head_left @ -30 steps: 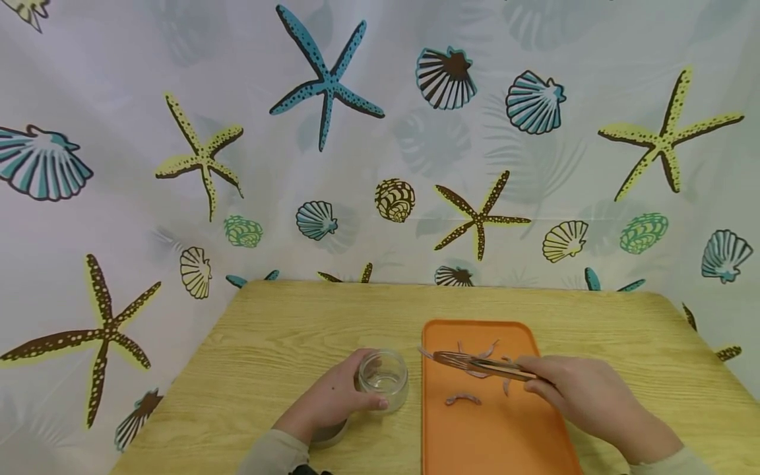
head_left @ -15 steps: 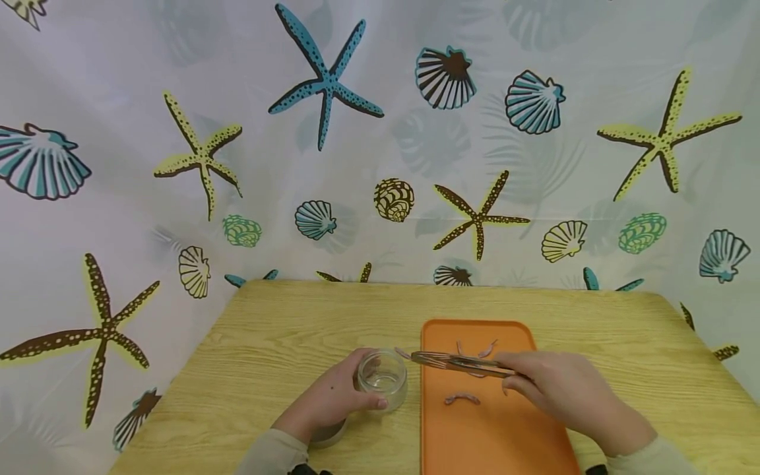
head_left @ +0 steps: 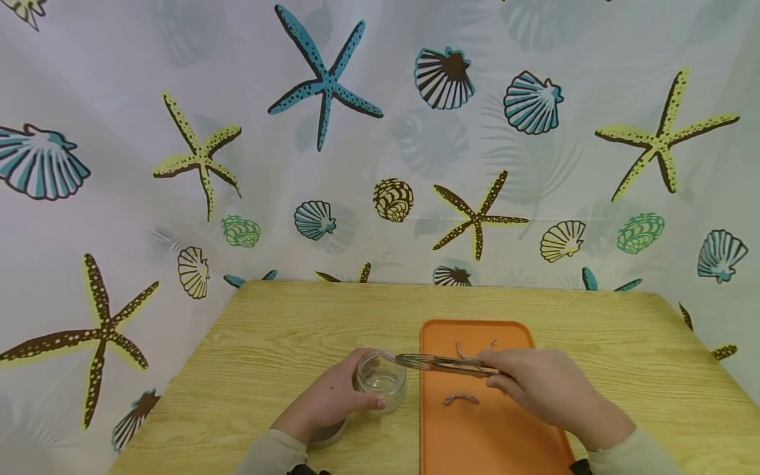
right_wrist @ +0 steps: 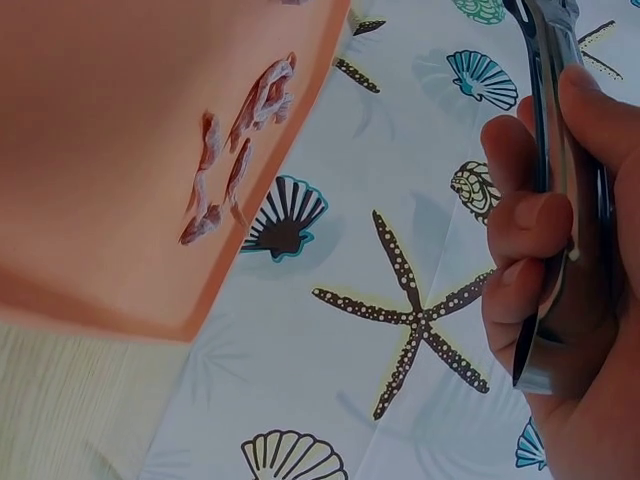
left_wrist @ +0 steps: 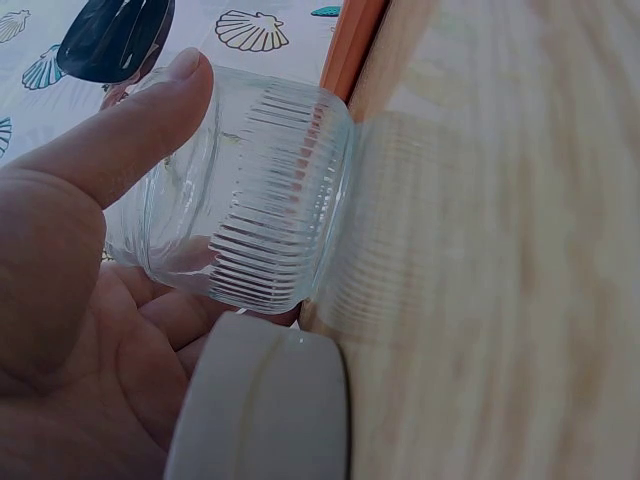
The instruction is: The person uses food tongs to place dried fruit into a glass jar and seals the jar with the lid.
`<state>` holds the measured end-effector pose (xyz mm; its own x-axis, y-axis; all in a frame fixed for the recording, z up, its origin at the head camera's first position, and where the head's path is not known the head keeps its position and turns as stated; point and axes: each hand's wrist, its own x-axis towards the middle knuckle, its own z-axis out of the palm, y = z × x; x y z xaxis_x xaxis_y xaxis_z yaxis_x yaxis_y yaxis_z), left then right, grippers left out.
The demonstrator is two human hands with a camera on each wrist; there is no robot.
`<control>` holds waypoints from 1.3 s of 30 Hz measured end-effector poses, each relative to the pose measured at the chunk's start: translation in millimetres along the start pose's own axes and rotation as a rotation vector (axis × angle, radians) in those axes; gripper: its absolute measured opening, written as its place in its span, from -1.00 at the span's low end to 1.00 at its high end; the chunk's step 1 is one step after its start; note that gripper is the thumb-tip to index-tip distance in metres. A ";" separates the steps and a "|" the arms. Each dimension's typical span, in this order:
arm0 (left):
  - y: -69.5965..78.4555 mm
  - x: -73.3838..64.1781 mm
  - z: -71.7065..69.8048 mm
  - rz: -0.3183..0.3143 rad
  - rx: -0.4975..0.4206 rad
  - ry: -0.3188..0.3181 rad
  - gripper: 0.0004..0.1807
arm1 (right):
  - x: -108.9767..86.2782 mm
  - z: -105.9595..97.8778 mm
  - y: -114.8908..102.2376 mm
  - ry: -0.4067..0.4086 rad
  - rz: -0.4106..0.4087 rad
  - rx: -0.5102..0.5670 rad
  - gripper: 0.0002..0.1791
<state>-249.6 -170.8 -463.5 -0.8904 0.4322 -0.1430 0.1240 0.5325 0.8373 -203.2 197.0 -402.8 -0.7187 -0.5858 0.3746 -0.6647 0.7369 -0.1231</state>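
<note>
Right-hand fingers (right_wrist: 540, 222) clamp metal tongs (head_left: 439, 364) near the glass jar (head_left: 386, 389) (left-hand fingers (left_wrist: 180, 315) curl round it).

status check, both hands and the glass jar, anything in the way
Left hand gripping clear glass jar. Right hand holding shiny metal tongs, thin pinkish strip at their tips by jar's mouth. No obstruction visible.

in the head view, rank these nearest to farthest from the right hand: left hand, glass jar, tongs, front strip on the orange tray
From the right hand:
1. tongs: held in it
2. front strip: just left, on the orange tray
3. glass jar: left of the tray
4. left hand: farthest left, gripping the jar
</note>
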 end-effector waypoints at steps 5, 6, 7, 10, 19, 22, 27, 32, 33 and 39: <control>-0.5 0.4 -0.4 -0.017 -0.002 0.000 0.13 | 3.8 3.1 -1.9 0.007 -0.023 0.006 -0.62; -0.6 0.6 -0.5 -0.019 0.003 0.002 0.14 | 4.5 3.7 -2.1 0.006 -0.025 0.011 -0.63; -0.7 0.7 -0.6 -0.022 0.007 0.004 0.14 | 5.1 4.4 -2.2 0.006 -0.027 0.013 -0.63; -0.7 1.2 -0.6 -0.027 0.021 0.008 0.14 | 6.6 6.3 -2.2 0.009 -0.036 0.011 -0.63; -1.7 0.7 -0.3 -0.009 0.038 0.014 0.10 | 10.7 7.5 -5.4 -0.008 -0.039 -0.002 -0.62; -2.1 0.8 -0.3 -0.009 0.040 0.015 0.13 | 11.4 7.6 -6.4 -0.014 -0.038 -0.003 -0.63; -1.7 1.3 -0.3 -0.023 0.033 0.014 0.14 | 12.1 7.9 -6.6 -0.006 -0.043 -0.009 -0.59; -1.9 2.0 0.3 -0.014 0.032 0.017 0.12 | 12.1 7.6 -6.2 -0.006 -0.039 0.013 -0.57; -1.9 2.1 0.4 -0.012 0.033 0.017 0.11 | 11.8 7.6 -6.0 -0.009 -0.039 0.015 -0.57; -1.8 1.6 0.3 0.003 0.013 0.005 0.08 | 9.7 6.5 -4.2 -0.022 -0.021 0.028 -0.60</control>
<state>-251.1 -170.8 -465.4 -0.8923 0.4301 -0.1375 0.1326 0.5407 0.8307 -208.7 186.1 -404.6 -0.7086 -0.6085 0.3572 -0.6850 0.7148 -0.1411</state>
